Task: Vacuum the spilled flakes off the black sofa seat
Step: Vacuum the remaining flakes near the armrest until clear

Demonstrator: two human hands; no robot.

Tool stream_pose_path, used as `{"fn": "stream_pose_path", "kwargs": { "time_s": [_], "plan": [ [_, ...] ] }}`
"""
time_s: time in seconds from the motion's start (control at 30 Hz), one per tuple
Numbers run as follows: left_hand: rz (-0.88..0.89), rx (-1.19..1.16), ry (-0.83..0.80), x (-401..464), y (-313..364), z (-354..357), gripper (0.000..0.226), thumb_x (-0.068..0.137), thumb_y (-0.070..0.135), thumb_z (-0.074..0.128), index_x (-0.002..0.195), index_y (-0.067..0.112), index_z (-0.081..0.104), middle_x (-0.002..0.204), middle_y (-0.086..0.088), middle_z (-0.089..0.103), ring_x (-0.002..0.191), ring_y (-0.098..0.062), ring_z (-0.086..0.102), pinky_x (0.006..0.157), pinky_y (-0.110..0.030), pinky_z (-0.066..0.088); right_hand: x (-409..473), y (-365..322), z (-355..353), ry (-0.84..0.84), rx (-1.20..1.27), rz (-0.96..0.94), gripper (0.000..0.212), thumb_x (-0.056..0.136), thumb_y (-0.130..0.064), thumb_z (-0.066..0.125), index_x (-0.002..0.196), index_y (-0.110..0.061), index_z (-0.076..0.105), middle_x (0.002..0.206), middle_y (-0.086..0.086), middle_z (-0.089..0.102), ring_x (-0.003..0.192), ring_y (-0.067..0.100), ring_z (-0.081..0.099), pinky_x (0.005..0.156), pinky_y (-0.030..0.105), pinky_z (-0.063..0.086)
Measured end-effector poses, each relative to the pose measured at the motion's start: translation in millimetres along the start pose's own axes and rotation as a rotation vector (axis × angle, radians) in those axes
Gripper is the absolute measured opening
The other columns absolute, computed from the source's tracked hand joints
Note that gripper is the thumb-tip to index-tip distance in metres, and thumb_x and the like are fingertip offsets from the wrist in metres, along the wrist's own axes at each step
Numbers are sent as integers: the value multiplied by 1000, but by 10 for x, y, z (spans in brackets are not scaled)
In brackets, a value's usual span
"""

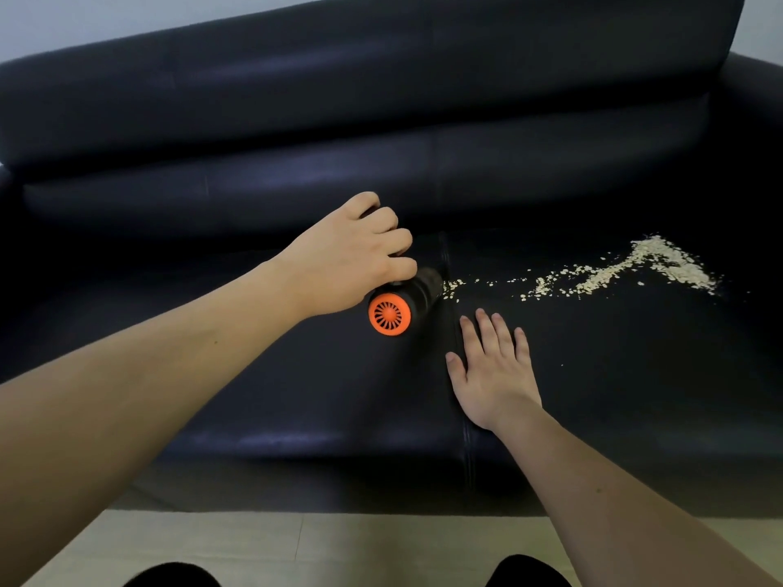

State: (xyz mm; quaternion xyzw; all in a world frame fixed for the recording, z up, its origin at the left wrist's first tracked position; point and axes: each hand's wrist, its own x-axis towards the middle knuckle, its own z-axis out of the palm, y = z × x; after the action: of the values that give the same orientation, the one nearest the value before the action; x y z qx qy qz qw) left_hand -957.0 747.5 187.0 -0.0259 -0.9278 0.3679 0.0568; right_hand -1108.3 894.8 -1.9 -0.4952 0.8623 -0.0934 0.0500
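While gripping the black handheld vacuum (pixel 417 296) with fingers curled over its barrel, left hand (pixel 347 260) holding it low at the seam between the two seat cushions, orange vented end cap (pixel 388 314) facing the front edge, nozzle pointing at the oat flakes (pixel 627 269). Right hand (pixel 493 370) lying flat, fingers straight, holding nothing, pressing on the right cushion of the black sofa seat (pixel 635 374) just beside the seam. Flakes trailing from the nozzle toward the seat's right end, piling thickest there.

The sofa (pixel 296 374) is glossy black, the flakes (pixel 661 264) pale cream, and the black vacuum (pixel 406 302) has an orange slotted end cap.
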Motion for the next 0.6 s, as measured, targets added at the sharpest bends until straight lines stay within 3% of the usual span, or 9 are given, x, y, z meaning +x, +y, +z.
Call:
{"fn": "stream_pose_path", "kwargs": {
  "time_s": [0.2,0.4,0.6],
  "plan": [
    [60,42,-9,84,-80,22,29,87,13,55,112,26,62,106,-1,61,104,-29,54,103,-48,35,19,1,-7,-15,-24,12,66,104,-53,11,161,-24,-3,168,1,-12,153,21,-17,124,47,-7],
    [62,45,-29,-29,-122,-76,37,89,13,44,118,27,61,108,1,60,105,-28,54,105,-47,34,28,-69,-33,-89,-85,52,66,104,-51,11,160,-22,-10,167,3,-20,152,23,-21,124,48,-9],
    [100,28,0,-136,-81,-124,29,88,11,54,111,26,63,101,0,61,100,-29,55,103,-48,36,53,-164,-111,-194,-184,101,65,105,-49,8,156,-19,-20,164,5,-27,151,26,-23,124,50,-8]
  ]
}}
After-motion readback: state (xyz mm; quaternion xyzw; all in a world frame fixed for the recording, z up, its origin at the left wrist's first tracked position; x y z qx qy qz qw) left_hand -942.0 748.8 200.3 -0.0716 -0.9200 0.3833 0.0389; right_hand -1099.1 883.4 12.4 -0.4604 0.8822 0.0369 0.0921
